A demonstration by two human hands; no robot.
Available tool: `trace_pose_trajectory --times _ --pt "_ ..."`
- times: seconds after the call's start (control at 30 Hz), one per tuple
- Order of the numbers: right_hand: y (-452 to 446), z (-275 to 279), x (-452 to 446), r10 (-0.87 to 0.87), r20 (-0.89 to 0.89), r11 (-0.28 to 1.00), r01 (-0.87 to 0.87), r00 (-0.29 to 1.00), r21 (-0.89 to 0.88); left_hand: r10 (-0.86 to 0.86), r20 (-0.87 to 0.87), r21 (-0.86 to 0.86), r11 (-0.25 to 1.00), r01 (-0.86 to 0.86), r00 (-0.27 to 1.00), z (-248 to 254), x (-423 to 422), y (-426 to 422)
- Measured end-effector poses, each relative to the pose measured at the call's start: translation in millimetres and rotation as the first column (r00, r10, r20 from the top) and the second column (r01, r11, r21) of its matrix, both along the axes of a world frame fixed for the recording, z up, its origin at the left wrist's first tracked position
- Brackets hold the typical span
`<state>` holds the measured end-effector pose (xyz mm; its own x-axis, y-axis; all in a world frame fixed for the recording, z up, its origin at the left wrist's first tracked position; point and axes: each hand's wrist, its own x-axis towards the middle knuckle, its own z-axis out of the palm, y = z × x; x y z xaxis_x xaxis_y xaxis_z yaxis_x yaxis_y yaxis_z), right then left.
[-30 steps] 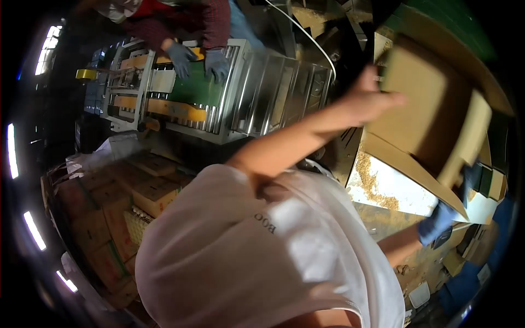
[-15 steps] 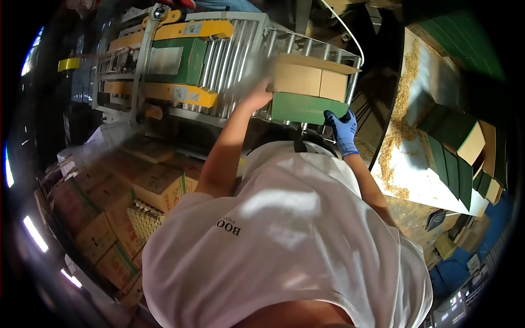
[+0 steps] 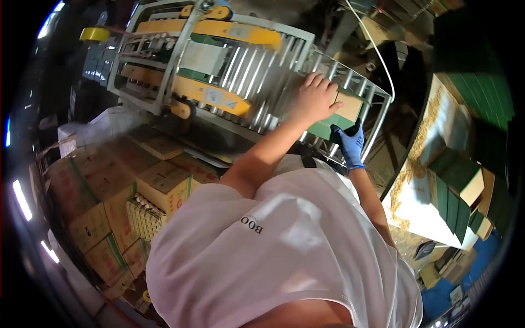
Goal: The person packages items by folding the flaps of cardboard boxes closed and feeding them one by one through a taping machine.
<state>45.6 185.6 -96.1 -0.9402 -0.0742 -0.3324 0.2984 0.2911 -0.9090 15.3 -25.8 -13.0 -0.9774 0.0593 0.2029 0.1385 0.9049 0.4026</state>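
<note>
A small cardboard box with a green outside [image 3: 320,129] sits on the metal rollers [image 3: 373,123] near the top centre. My bare left hand [image 3: 316,99] lies palm down across its top, fingers a little apart, covering part of the brown flaps. At the box's near right corner is my right hand [image 3: 350,145], in a blue glove with dark fingertips, its fingers and thumb around the corner. To the left, another green box with a pale label [image 3: 202,58] lies between the yellow side guides [image 3: 212,98] of a roller machine.
Stacked brown cartons [image 3: 98,186] and egg trays [image 3: 143,216] stand at lower left. On the right, a white surface [image 3: 421,205] carries grain-like bits and green folded boxes [image 3: 454,174]. A white cable [image 3: 377,52] hangs at upper right.
A second ago my hands held a large open carton at the right; now they are at the green box on the rollers. My left hand has moved onto its top, and the flaps are lower.
</note>
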Motion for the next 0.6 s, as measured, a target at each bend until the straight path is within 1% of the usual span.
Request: trace_pose_trajectory --times 0.03,0.07,0.1,0.13,0.17,0.23,0.27,0.3,0.33,0.4,0.43,0.47,0.5,0.53,0.57,0.6 --pt "-14.6 11.3 3.0 -0.022 0.072 0.989 0.033 0.997 -0.145 0.019 0.007 -0.018 1.000 -0.018 1.000 -10.2 11.3 -9.5" --pt "-23.6 3.8 3.2 0.021 -0.009 0.999 -0.021 1.000 0.046 0.035 0.015 -0.031 0.999 -0.034 0.999 -25.2 25.7 -17.5" --pt "-35.7 -11.5 3.5 0.023 0.004 0.998 -0.023 1.000 0.056 0.038 0.054 -0.067 0.997 -0.035 0.998 -46.7 43.3 -25.9" --pt "-51.5 -23.3 2.6 0.028 0.013 0.997 -0.029 1.000 0.065 0.047 0.090 -0.104 0.994 -0.038 0.995 -51.0 56.7 -35.7" --pt "-65.5 -32.9 0.8 0.056 0.008 0.992 -0.057 0.998 0.112 0.041 0.181 -0.144 0.989 -0.015 0.983 -54.5 67.7 -47.6" --pt "-102.6 -27.1 -5.2 0.112 -0.001 0.973 -0.110 0.994 0.204 0.118 0.197 -0.176 0.981 -0.083 0.973 -53.3 65.8 -72.2" --pt "-115.1 -18.2 -8.8 0.150 0.037 0.957 -0.154 0.988 0.245 0.152 0.208 -0.190 0.975 -0.112 0.966 -54.1 66.4 -83.2" --pt "-131.2 -14.1 -17.5 0.207 0.055 0.902 -0.212 0.977 0.375 0.165 0.176 -0.183 0.974 -0.133 0.970 -58.1 66.3 -96.8" --pt "-146.1 -4.8 -25.4 0.258 0.070 0.885 -0.265 0.964 0.384 0.210 0.162 -0.196 0.964 -0.177 0.964 -64.4 66.4 -109.3" --pt "-172.5 -0.2 -41.5 0.368 0.077 0.881 -0.374 0.927 0.289 0.289 0.121 -0.227 0.940 -0.257 0.950 -68.1 60.4 -134.7" --pt "-182.8 0.2 -46.2 0.417 0.104 0.899 -0.426 0.903 0.103 0.331 0.182 -0.182 0.937 -0.300 0.926 -65.8 55.1 -146.1" --pt "-190.2 0.8 -49.3 0.459 0.152 0.881 -0.470 0.875 0.047 0.383 0.208 -0.213 0.916 -0.340 0.900 -63.6 51.4 -154.0" --pt "-197.8 -18.5 -51.5 0.494 0.145 0.869 -0.484 0.857 -0.102 0.431 0.234 -0.241 0.894 -0.378 0.871 -60.8 48.6 -158.2" --pt "-204.2 -18.8 -53.0 0.527 0.131 0.838 -0.487 0.840 -0.245 0.477 0.261 -0.266 0.871 -0.413 0.839 -57.2 45.9 -159.8" --pt "-198.4 -18.1 -57.9 0.586 0.188 0.796 -0.516 0.788 -0.318 0.471 0.282 -0.241 0.878 -0.414 0.836 -53.6 43.9 -161.5" --pt "-198.5 1.2 -60.2 0.618 0.246 0.770 -0.511 0.747 -0.383 0.462 0.306 -0.213 0.885 -0.413 0.832 -49.0 43.3 -161.3"
